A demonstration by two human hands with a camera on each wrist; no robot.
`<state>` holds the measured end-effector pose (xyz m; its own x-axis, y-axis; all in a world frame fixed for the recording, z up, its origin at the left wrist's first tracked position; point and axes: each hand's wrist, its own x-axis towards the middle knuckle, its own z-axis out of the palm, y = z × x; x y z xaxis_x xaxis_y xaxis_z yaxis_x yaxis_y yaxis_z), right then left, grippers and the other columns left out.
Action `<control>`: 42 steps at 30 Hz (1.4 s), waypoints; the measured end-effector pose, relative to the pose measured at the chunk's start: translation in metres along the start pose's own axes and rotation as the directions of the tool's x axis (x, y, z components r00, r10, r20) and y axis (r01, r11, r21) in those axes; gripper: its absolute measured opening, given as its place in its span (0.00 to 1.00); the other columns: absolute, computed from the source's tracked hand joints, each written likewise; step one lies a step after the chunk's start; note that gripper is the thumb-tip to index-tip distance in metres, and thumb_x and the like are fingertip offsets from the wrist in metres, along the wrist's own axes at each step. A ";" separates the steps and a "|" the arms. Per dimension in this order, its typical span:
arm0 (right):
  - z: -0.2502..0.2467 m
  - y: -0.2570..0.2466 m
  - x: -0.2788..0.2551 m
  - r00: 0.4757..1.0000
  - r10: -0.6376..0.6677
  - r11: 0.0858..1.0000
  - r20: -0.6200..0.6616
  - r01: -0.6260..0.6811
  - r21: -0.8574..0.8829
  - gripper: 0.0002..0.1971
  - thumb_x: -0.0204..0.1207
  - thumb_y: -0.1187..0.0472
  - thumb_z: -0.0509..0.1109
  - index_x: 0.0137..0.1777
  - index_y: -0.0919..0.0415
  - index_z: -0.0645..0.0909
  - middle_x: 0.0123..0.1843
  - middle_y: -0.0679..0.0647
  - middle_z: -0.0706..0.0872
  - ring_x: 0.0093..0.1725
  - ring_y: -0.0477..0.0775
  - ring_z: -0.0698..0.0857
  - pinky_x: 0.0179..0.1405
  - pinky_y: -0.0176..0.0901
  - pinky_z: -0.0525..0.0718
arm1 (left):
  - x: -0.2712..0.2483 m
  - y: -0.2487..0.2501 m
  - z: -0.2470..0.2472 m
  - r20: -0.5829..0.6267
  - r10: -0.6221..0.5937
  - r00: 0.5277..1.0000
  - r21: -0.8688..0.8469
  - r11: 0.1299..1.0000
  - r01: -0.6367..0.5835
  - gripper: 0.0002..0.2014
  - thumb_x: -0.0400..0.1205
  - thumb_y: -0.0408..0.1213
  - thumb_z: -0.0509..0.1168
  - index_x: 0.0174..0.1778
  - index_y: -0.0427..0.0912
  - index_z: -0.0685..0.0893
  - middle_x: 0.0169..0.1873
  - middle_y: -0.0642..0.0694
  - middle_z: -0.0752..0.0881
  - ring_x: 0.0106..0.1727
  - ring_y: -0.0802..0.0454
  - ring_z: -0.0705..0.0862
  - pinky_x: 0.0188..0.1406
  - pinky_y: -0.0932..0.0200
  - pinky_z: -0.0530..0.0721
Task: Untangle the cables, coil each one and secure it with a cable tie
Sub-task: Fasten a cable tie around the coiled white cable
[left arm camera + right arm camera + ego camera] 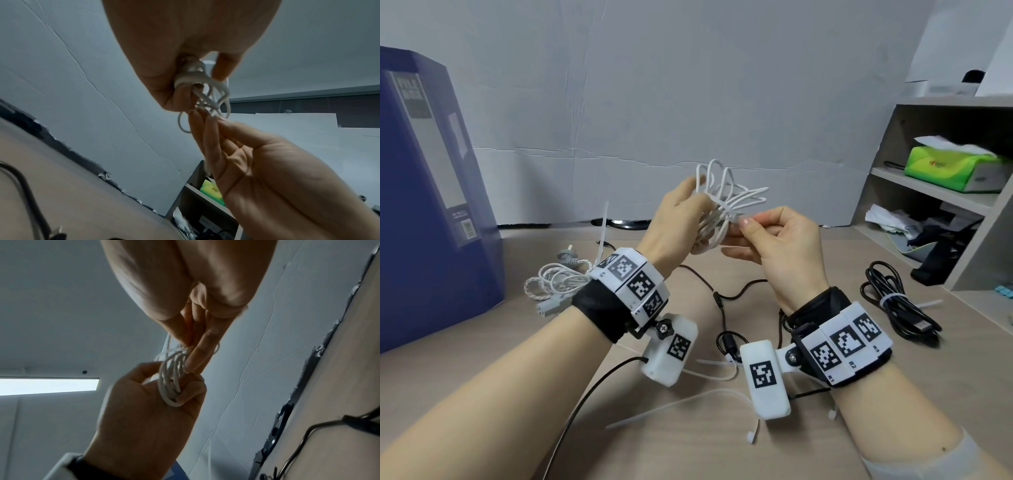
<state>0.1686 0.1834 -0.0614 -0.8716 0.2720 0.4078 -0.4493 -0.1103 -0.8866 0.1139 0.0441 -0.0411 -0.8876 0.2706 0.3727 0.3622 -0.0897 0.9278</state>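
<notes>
Nearest to us, loose white cable ties (pixel 681 406) are lying on the worktop (pixel 688 455) below our wrists. Above them we are holding a coiled white cable (pixel 717 209) in the air between our 2 hands. Our left hand (pixel 676 226) is gripping the coil's lower end, fingers curled round the bunched loops, while the upper loops are fanning out past our fingers. Our right hand (pixel 779 240) is sitting just beside the coil on its right, thumb and forefinger pinching the tail of a cable tie (pixel 732 214) that is wrapping the middle of the coil; the other fingers are lying loosely extended underneath. On the worktop, a tied black cable (pixel 899 308) is lying well to our right, a tied white braided cable (pixel 558 279) to our left, and an uncoiled black cable (pixel 722 301) is trailing between our wrists.
</notes>
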 end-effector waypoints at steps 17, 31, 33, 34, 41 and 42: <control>-0.001 -0.004 0.001 0.994 -0.083 0.985 0.066 0.092 -0.148 0.04 0.83 0.70 0.70 0.49 0.71 0.79 0.40 0.62 0.93 0.40 0.60 0.94 0.24 0.41 0.85 | -0.004 0.004 -0.012 0.131 0.056 0.990 0.085 0.994 -0.068 0.14 0.82 0.30 0.72 0.53 0.23 0.77 0.29 0.41 0.70 0.28 0.49 0.66 0.27 0.55 0.61; 0.003 0.000 -0.001 0.990 -0.126 0.979 0.062 0.134 -0.155 0.04 0.83 0.69 0.70 0.48 0.70 0.79 0.38 0.60 0.92 0.40 0.58 0.93 0.23 0.42 0.84 | 0.015 -0.010 -0.041 -0.170 0.132 0.977 0.159 0.982 -0.105 0.01 0.83 0.30 0.68 0.48 0.39 0.85 0.34 0.45 0.90 0.24 0.54 0.72 0.24 0.61 0.71; -0.001 0.000 0.000 0.995 -0.082 0.986 0.058 0.089 -0.141 0.04 0.82 0.69 0.71 0.48 0.71 0.80 0.39 0.62 0.92 0.41 0.59 0.93 0.23 0.41 0.84 | 0.014 -0.009 -0.040 -0.150 0.156 0.976 0.232 0.966 -0.118 0.02 0.82 0.30 0.67 0.47 0.42 0.84 0.36 0.43 0.90 0.23 0.59 0.75 0.25 0.63 0.72; -0.003 0.000 0.000 0.997 -0.041 0.988 0.067 0.050 -0.144 0.03 0.82 0.70 0.71 0.48 0.71 0.81 0.40 0.62 0.92 0.41 0.59 0.93 0.24 0.41 0.84 | 0.014 -0.008 -0.040 -0.139 0.163 0.977 0.268 0.956 -0.121 0.03 0.82 0.30 0.67 0.47 0.43 0.84 0.37 0.42 0.89 0.23 0.62 0.76 0.25 0.65 0.72; -0.005 0.009 0.003 0.947 0.214 0.938 0.239 -0.131 -0.321 0.07 0.83 0.68 0.69 0.59 0.65 0.80 0.36 0.63 0.91 0.34 0.57 0.91 0.24 0.42 0.84 | 0.008 -0.003 -0.028 0.115 0.152 0.982 0.448 0.874 -0.188 0.10 0.77 0.30 0.72 0.53 0.43 0.84 0.37 0.47 0.89 0.25 0.60 0.78 0.30 0.63 0.75; -0.006 0.010 0.003 0.945 0.212 0.931 0.249 -0.118 -0.345 0.09 0.84 0.67 0.69 0.62 0.63 0.79 0.35 0.62 0.91 0.33 0.57 0.91 0.25 0.42 0.84 | 0.005 -0.003 -0.025 0.160 0.145 0.976 0.464 0.862 -0.204 0.11 0.78 0.29 0.71 0.54 0.43 0.83 0.38 0.48 0.88 0.26 0.62 0.79 0.29 0.66 0.75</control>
<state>0.1627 0.1885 -0.0698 -0.9678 -0.0045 0.2516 -0.2477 0.1950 -0.9490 0.1011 0.0221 -0.0411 -0.7685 0.4048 0.4956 0.6255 0.3122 0.7150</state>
